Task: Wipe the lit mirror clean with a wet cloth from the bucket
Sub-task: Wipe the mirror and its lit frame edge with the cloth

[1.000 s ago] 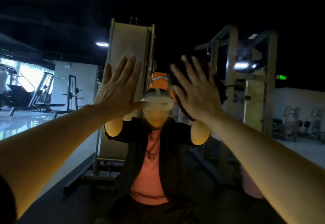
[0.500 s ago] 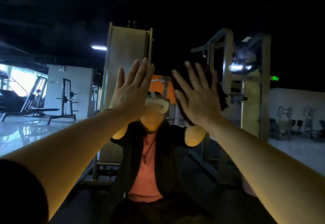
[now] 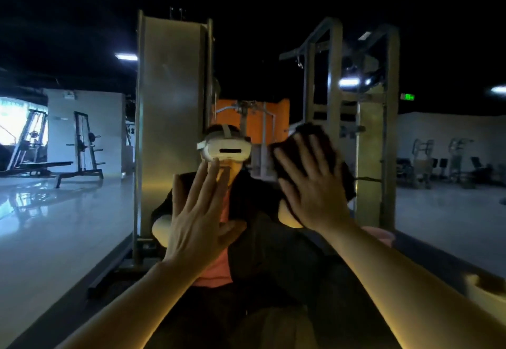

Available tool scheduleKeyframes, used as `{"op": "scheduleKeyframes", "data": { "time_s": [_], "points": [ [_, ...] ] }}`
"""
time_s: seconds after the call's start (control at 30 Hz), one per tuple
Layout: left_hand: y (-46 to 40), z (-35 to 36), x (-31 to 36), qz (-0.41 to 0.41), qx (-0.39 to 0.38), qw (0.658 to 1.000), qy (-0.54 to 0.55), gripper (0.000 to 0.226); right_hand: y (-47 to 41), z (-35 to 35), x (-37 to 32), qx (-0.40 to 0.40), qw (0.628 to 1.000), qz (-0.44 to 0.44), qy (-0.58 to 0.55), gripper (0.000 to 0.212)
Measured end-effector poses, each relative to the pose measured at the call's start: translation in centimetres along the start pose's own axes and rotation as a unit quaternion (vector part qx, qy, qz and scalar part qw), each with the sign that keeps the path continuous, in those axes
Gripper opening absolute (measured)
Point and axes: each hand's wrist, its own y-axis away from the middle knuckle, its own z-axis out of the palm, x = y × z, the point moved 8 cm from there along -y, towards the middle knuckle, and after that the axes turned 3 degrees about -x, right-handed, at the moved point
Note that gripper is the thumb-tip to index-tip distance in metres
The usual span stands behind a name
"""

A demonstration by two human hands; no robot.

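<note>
Above, my right hand (image 3: 312, 192) presses a dark cloth (image 3: 306, 140) flat against the mirror (image 3: 82, 211), fingers spread straight. Beside it to the left, my left hand (image 3: 197, 220) rests open-palmed on the glass, holding nothing.

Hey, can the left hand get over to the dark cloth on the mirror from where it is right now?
Probably yes. The left hand lies flat on the mirror beside the right hand, which presses the cloth; nothing sits between them.
</note>
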Motion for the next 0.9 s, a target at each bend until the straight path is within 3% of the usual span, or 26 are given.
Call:
{"op": "scheduleKeyframes", "data": {
  "time_s": [0.1,0.17,0.23,0.33,0.4,0.47,0.53,0.6,0.67,0.73,0.8,0.9],
  "points": [
    [1.1,1.9,0.8,0.010,-0.025,0.999,-0.019,0.096,4.9,-0.1,7.7,0.017,0.984,0.179,-0.016,0.055],
    [1.1,2.3,0.9,0.005,-0.034,0.999,-0.034,0.095,6.6,0.4,7.4,0.031,0.966,0.256,-0.025,0.057],
    [1.1,2.5,1.0,0.006,-0.047,0.998,-0.047,0.095,7.0,1.1,3.7,0.022,0.960,0.277,-0.043,0.057],
    [1.0,2.4,1.0,-0.004,-0.061,0.997,-0.045,0.095,7.7,2.7,-2.7,-0.027,0.994,0.100,-0.025,0.055],
    [1.2,2.0,1.3,-0.015,-0.058,0.998,-0.030,0.093,8.8,2.8,-2.6,-0.054,0.998,-0.042,-0.005,0.054],
    [2.8,1.8,1.9,-0.015,-0.053,0.998,0.002,0.094,10.5,2.5,0.1,-0.058,0.996,-0.068,0.010,0.053],
    [5.9,2.0,2.8,-0.002,-0.059,0.998,0.015,0.102,12.5,2.2,3.9,-0.052,0.995,0.086,-0.015,0.054],
    [9.4,2.7,3.1,-0.011,-0.064,0.998,0.009,0.104,14.9,2.5,4.7,-0.027,0.956,0.284,-0.066,0.056],
    [12.4,3.5,2.7,-0.055,-0.063,0.996,0.017,0.098,16.0,3.6,0.7,-0.019,0.934,0.347,-0.083,0.058],
    [14.9,4.6,2.4,-0.095,-0.058,0.994,0.024,0.094,16.0,5.0,-5.8,-0.042,0.958,0.273,-0.082,0.058],
    [17.8,5.7,2.4,-0.124,-0.054,0.990,0.029,0.096,16.9,5.9,-10.6,-0.077,0.984,0.145,-0.073,0.056],
    [21.5,6.8,2.0,-0.122,-0.064,0.990,0.033,0.098,19.5,6.2,-10.6,-0.077,0.996,0.028,-0.043,0.052]
  ]
}}
